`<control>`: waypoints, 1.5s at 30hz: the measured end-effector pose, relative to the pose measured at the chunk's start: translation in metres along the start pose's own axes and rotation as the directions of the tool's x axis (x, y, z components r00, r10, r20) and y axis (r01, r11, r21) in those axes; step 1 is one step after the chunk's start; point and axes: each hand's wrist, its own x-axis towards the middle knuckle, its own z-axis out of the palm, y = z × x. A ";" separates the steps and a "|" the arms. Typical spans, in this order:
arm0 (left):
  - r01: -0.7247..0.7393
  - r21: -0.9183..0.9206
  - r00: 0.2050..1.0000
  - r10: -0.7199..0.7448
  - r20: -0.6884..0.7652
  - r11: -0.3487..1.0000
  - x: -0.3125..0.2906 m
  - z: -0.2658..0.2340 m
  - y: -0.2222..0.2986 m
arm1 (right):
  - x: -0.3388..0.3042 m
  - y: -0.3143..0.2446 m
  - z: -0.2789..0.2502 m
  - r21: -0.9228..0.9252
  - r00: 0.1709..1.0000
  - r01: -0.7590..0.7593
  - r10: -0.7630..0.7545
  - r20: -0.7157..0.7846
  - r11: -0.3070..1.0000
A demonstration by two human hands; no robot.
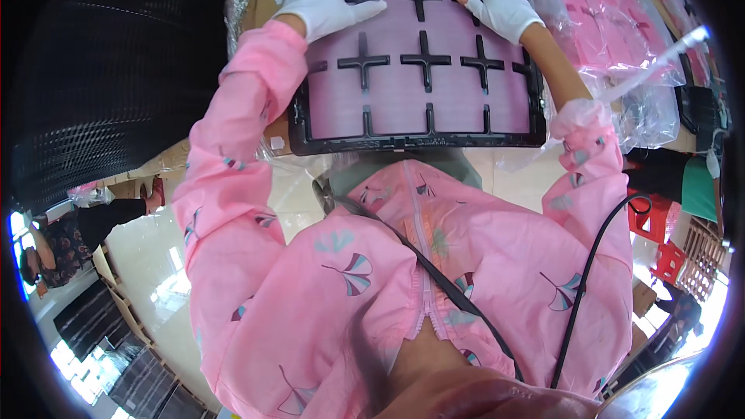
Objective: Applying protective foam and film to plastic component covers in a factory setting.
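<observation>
A black plastic tray (pixel 415 144) with rounded corners lies in front of me. Inside its rim is a pinkish-purple surface (pixel 458 112), crossed by several raised black plus-shaped ribs (pixel 424 60). My left hand (pixel 324 1), in a white glove, rests spread on the tray's far left part, thumb stretched inward. On the far right side lies my right hand (pixel 504 6), also white-gloved, its thumb tip bare and its fingers extended apart toward the far edge. Neither hand holds anything that I can see.
Pink panels in clear plastic (pixel 601 19) lie to the right of the tray. A large black ribbed stack (pixel 101 85) fills the left. One person (pixel 74 244) is at far left, and another in green (pixel 698 186) at right, near red stools (pixel 666 262).
</observation>
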 end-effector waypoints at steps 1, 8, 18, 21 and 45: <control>-0.015 0.008 0.990 0.014 0.139 1.000 -0.007 -0.013 0.004 | -0.013 0.003 0.001 0.005 0.998 0.028 -0.028 -0.057 1.000; 0.003 -0.065 0.987 0.008 0.162 0.998 0.021 -0.029 0.014 | 0.026 -0.003 -0.015 0.115 0.991 -0.064 0.077 -0.112 0.991; 0.062 -0.004 0.971 -0.060 0.232 0.998 -0.011 -0.031 0.007 | -0.009 -0.017 -0.034 0.068 0.996 -0.053 0.048 0.071 0.996; 0.119 -0.038 0.982 -0.112 0.154 0.992 -0.001 -0.040 0.022 | 0.014 -0.016 -0.030 0.065 0.998 -0.038 0.040 -0.040 0.997; -0.324 0.051 0.946 0.322 0.046 0.945 -0.196 -0.007 0.037 | -0.203 -0.069 -0.041 0.013 0.951 0.304 -0.304 0.054 0.953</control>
